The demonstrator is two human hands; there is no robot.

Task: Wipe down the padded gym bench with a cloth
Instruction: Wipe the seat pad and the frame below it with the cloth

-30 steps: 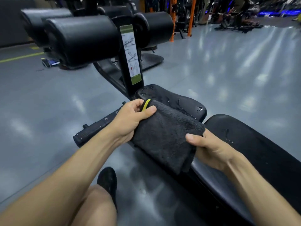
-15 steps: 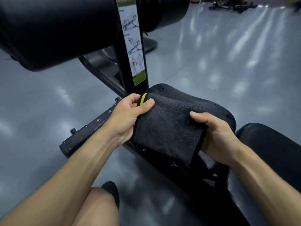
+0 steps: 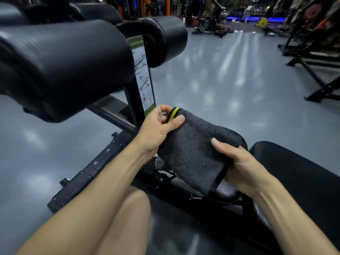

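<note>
A dark grey cloth (image 3: 191, 146) with a yellow-striped corner lies stretched over the small black seat pad (image 3: 241, 140) of the gym bench. My left hand (image 3: 158, 126) pinches the cloth's far left corner beside the yellow stripe. My right hand (image 3: 237, 162) grips the cloth's near right edge, thumb on top. The cloth hides most of the seat pad. The long black back pad (image 3: 294, 172) runs off to the lower right, apart from the cloth.
Thick black roller pads (image 3: 64, 65) hang close on the left above the frame. An upright post carries an instruction sticker (image 3: 144, 78) just beyond my left hand. A black foot rail (image 3: 77, 183) lies on the grey floor. Racks and machines stand at the far right and back.
The cloth has slid farther along the seat pad under both hands, covering more of it. My view has lifted, showing the rollers and the gym floor beyond.
</note>
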